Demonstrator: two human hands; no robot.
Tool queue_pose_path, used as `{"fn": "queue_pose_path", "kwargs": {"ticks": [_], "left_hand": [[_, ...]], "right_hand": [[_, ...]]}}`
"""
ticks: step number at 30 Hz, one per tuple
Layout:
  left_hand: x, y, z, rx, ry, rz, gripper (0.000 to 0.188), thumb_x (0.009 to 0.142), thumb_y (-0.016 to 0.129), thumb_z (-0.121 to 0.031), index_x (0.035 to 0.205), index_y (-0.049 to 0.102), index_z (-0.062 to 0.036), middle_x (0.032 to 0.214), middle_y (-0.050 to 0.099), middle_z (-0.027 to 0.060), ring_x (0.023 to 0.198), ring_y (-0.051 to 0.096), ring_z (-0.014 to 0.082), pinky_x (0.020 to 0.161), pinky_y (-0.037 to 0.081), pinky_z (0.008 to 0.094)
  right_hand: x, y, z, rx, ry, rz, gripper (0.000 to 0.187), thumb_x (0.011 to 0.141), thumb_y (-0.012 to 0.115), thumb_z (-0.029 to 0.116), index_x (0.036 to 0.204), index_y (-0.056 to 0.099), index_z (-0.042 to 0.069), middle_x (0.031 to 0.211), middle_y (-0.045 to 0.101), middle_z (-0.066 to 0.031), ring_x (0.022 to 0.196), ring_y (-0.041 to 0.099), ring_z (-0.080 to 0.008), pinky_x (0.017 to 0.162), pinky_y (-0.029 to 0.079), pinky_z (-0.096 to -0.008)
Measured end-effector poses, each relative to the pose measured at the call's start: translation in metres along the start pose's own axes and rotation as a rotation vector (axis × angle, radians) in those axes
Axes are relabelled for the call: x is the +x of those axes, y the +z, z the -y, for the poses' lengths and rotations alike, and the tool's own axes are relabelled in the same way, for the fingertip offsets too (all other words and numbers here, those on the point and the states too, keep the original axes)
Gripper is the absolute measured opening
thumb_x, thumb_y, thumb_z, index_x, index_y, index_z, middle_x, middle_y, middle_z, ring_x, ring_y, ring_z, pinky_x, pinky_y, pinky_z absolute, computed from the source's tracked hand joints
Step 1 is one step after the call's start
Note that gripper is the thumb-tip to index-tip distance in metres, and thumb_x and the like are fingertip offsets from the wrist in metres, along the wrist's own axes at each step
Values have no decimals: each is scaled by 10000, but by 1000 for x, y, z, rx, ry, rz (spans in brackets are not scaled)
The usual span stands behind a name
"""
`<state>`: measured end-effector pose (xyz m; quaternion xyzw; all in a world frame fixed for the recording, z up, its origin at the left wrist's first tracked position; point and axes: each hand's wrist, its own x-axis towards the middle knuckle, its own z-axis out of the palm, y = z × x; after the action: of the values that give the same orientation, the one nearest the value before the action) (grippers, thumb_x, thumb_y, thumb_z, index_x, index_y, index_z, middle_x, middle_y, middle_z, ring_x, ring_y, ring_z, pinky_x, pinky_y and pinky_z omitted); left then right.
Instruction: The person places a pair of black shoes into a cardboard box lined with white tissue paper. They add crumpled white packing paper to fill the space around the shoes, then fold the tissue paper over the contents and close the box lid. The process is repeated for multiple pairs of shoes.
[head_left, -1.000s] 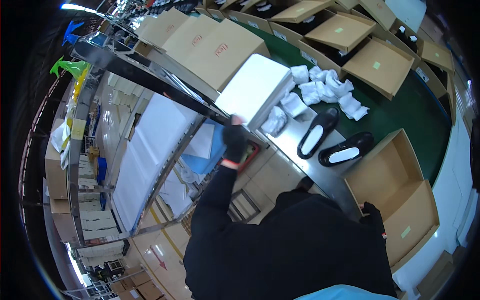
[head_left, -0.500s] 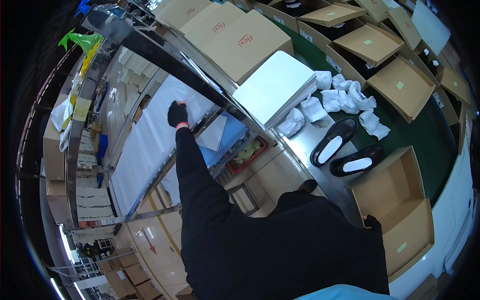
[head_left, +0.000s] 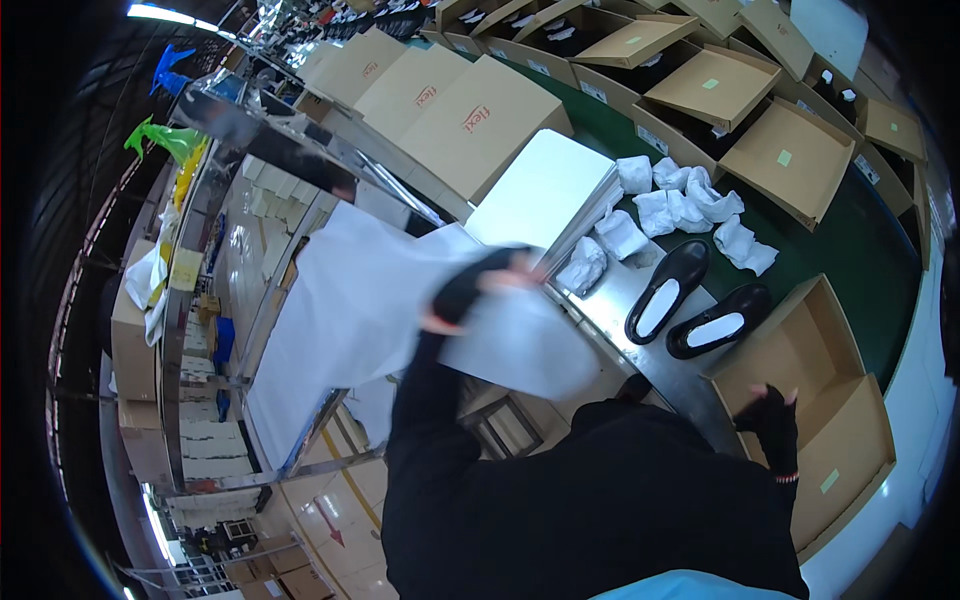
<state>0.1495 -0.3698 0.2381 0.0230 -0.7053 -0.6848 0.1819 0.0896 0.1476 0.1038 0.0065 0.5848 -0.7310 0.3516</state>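
My left hand [head_left: 482, 285], in a black fingerless glove and smeared by motion, grips a sheet of thin white paper [head_left: 525, 345]. The sheet trails below the hand and back over the shelf at the left. My right hand [head_left: 770, 425], gloved the same way, is open with its fingers apart over the inner edge of an open brown shoe box [head_left: 800, 345]. No thing shows in that hand. Beside the box, two black shoes with white insoles, one farther [head_left: 668, 290] and one nearer [head_left: 735, 318], stand upright on the metal table edge.
A stack of white sheets [head_left: 545, 190] lies on the table beyond the shoes, with several crumpled white paper wads [head_left: 655, 210] next to it. Large closed cartons [head_left: 485, 125] and open shoe boxes [head_left: 710, 85] line the green belt [head_left: 850, 265]. A metal rack post [head_left: 265, 145] stands at the left.
My left hand has swung from the shelf rightward toward the table, pulling the white sheet along. My right hand has risen into fuller view at the box, fingers spread. The shoes stay put.
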Motion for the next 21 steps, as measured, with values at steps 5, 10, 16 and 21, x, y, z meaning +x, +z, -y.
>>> {"fn": "queue_pose_path", "kwargs": {"ticks": [5,10,16,21], "left_hand": [[-24,242,29,-460,-431,1159,179,958,545,-237,964,564,-59,871,544,-18,832,496,90,762,414,258],[-28,330,33,-527,-268,1284,194,954,563,-210,1009,584,-25,922,577,18,900,519,96,832,424,271],[46,312,84,359,390,775,464,854,688,-259,1255,534,-84,1166,600,118,1092,584,246,949,442,367],[95,305,171,983,484,801,602,908,575,-437,1381,447,-87,1397,447,209,1328,390,368,1084,282,469]], "right_hand": [[25,82,56,468,217,363,630,984,361,525,1275,495,-17,1056,634,-145,989,621,-232,875,504,-377],[1,-17,23,-35,-122,-10,547,990,421,452,1263,517,-14,1072,630,-120,977,612,-193,880,492,-338],[-138,-168,72,-518,-335,-786,394,963,558,278,1208,563,-31,1072,629,-64,977,566,-111,873,460,-267],[-220,-252,92,-781,-184,-1003,428,929,602,258,1233,555,-40,1105,637,-65,985,558,-121,900,427,-267]]}}
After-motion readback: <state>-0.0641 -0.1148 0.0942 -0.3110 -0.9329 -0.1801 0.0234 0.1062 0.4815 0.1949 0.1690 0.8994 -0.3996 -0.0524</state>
